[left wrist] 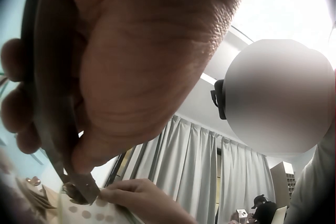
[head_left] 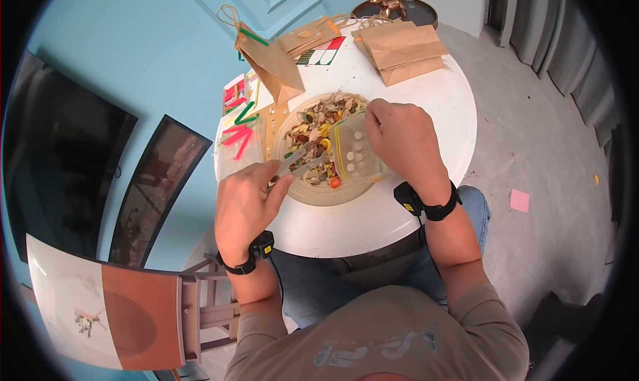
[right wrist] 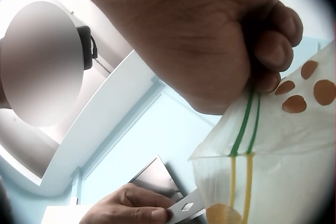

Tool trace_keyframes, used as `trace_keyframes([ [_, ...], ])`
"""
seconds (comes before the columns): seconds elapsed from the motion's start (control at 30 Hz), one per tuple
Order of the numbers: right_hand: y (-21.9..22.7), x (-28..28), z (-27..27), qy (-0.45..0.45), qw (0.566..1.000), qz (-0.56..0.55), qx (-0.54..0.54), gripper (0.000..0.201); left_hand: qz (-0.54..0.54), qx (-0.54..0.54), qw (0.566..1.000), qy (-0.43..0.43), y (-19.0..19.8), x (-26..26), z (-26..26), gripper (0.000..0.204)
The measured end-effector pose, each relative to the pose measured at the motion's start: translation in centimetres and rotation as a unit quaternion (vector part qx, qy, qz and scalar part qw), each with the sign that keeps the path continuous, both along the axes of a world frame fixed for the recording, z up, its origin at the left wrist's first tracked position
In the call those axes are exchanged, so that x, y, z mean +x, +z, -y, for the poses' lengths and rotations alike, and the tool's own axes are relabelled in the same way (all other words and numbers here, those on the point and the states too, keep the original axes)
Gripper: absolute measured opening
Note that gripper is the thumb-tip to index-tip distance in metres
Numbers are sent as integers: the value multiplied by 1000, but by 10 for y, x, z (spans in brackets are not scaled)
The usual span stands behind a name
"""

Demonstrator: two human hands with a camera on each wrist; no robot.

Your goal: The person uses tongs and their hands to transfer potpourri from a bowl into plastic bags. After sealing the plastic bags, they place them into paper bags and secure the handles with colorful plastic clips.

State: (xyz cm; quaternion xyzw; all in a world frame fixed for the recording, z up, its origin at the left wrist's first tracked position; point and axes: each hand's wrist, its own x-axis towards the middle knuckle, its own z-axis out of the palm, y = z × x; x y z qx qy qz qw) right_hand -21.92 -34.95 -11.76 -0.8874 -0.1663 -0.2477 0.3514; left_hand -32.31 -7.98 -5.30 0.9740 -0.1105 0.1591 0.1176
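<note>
My left hand (head_left: 247, 198) grips a pair of grey tongs (head_left: 291, 161), whose tips reach over the bowl beside the bag's mouth. A small dark piece shows at the tong tips (left wrist: 86, 195) in the left wrist view. At its top edge, my right hand (head_left: 407, 140) pinches a translucent zip bag (head_left: 359, 156) with round dots and a yellow-green seal strip. The bag leans over the right side of a wide round bowl (head_left: 313, 196). Inside the bowl lies a mix of dried leaves, petals and slices (head_left: 319, 121), with an orange-red piece (head_left: 334, 182) near the front.
A brown paper bag (head_left: 269, 68) stands at the table's back left, and folded paper bags (head_left: 403, 51) lie at the back right. Pink strips (head_left: 237, 138) and green strips (head_left: 246, 113) lie left of the bowl. The white table (head_left: 319, 238) has a rounded edge.
</note>
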Motion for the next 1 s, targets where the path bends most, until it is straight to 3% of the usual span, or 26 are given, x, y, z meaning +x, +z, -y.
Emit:
trace_keyframes([
  [0.27, 1, -5, -1, 7, 1000, 12, -1, 19, 1, 24, 996, -88, -14, 26, 42, 26],
  [0.47, 3, -5, 1, -1, 1000, 16, -1, 18, -26, 102, 990, -92, -23, 38, 51, 29],
  [0.57, 5, -6, 4, -7, 1000, 20, 1, 17, -11, 81, 991, -102, -22, 37, 47, 34],
  [0.87, 14, -7, 21, -46, 998, 25, 21, 20, -18, -46, 999, 17, -21, 14, -9, 37],
  [1.0, 18, -9, 24, -56, 998, 18, 30, 20, -36, -1, 997, 71, -45, 18, -31, 38],
])
